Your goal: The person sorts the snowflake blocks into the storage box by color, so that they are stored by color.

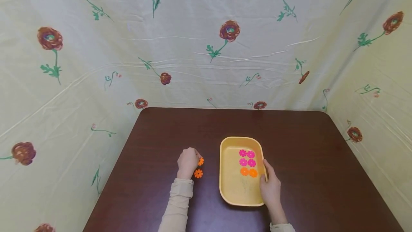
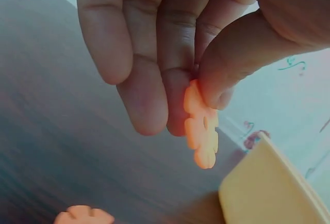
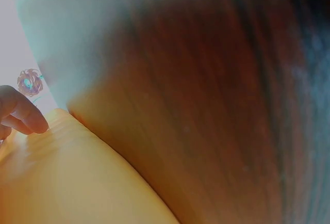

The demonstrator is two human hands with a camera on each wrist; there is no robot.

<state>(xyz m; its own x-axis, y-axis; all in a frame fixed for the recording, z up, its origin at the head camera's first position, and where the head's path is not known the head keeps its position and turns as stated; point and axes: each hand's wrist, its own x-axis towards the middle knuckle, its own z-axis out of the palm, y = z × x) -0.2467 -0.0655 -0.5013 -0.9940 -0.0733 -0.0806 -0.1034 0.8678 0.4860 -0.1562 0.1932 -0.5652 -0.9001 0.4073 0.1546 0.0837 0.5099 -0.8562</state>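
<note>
The left hand (image 1: pixel 188 161) pinches an orange flower disc (image 1: pixel 201 161) between thumb and fingertips; the left wrist view shows the disc (image 2: pixel 201 126) held on edge, the thumb pressing one face and the middle fingers behind the other, clear of the tabletop (image 1: pixel 161 135). So the left grip is closed on that disc. Just below this grip, toward the person, a second orange flower disc (image 1: pixel 198 173) lies flat on the dark brown tabletop, apart from the hand; a bit of it shows at the bottom edge of the left wrist view (image 2: pixel 84 215).

To the right of the left grip, near but not touching, stands a yellow tray (image 1: pixel 231 189). The right hand (image 1: pixel 271 186) rests against the tray's right rim, thumb laid along the rim and fingers on the outer side. The right wrist view shows only fingertips (image 3: pixel 23 113) curled over the tray's rim (image 3: pixel 67 146), much blurred, so this grip holds the tray by its edge.

Inside the tray, just left of the right grip, lie four pink flower discs (image 1: pixel 247 158) in two rows of two, and below them, nearer the person, a pair of orange discs (image 1: pixel 249 172) side by side. All six lie flat on the tray floor, close together.

A pale cloth with red flowers (image 1: pixel 206 46) hangs behind and to both sides of the tabletop.
</note>
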